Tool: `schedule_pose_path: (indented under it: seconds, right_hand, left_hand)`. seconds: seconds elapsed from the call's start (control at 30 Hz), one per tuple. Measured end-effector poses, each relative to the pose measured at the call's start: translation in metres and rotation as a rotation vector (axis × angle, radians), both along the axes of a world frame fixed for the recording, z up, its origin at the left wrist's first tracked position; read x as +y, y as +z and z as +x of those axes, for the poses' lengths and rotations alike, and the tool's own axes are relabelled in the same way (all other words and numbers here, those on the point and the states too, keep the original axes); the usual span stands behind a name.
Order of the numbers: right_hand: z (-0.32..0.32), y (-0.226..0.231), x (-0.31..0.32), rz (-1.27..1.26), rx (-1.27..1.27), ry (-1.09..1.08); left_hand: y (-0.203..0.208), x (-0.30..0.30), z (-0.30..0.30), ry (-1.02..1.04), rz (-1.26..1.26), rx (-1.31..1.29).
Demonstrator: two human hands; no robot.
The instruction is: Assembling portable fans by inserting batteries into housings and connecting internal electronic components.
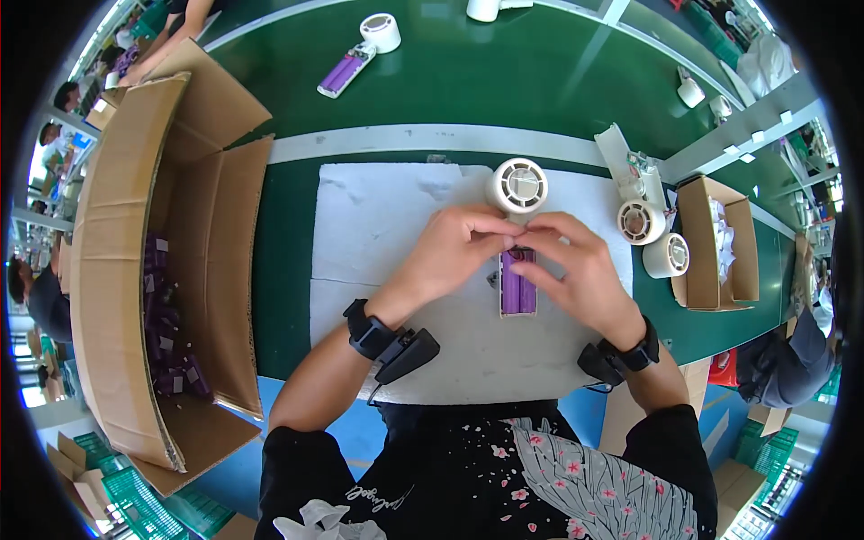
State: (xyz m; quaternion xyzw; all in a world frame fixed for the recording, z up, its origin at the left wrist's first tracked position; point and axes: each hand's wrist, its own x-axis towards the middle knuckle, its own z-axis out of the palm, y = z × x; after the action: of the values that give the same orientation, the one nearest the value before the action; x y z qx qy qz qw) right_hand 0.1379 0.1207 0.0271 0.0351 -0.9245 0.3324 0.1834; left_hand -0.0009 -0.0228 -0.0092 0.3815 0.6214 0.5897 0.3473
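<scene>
A white handheld fan with a round slotted head lies on the pale mat in front of me. Its handle is uncovered, and purple battery cells show inside. My left hand reaches the fan's neck from the left, thumb and index finger pinched together. From the right, my right hand brings bent fingers to the same spot, its thumb over the top of the cells. The fingertips of both hands meet there and cover whatever small part lies between them.
A large open carton at left holds purple battery packs. At right, more fan parts lie beside a small carton of white pieces. Another opened fan lies on the green belt beyond the metal rail. A co-worker's arm shows at upper left.
</scene>
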Motion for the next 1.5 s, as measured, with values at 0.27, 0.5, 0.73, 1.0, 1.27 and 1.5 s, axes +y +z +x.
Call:
schedule_pose_path:
  seconds: [0.27,0.5,0.73,1.0,1.27,1.5]
  right_hand:
    - [0.017,-0.001,-0.045,0.318,-0.115,-0.145]
    - [0.018,-0.010,-0.063,0.348,-0.244,-0.226]
    - [0.008,-0.017,-0.068,0.508,-0.234,-0.304]
    - [-0.099,-0.032,0.027,0.682,-0.336,-0.561]
    - [-0.199,-0.033,0.130,0.436,-0.551,-0.679]
    - [-0.150,0.023,0.176,0.651,-0.758,-0.567]
  left_hand:
    - [0.000,-0.002,-0.002,-0.067,-0.005,0.077]
    - [-0.002,-0.002,0.000,-0.038,0.026,0.148]
    - [-0.009,-0.002,-0.001,0.081,0.125,0.177]
    - [-0.010,-0.003,-0.021,0.264,0.077,0.323]
    - [-0.030,-0.005,-0.033,0.271,0.157,0.457]
    - [-0.027,0.001,-0.026,0.338,0.225,0.471]
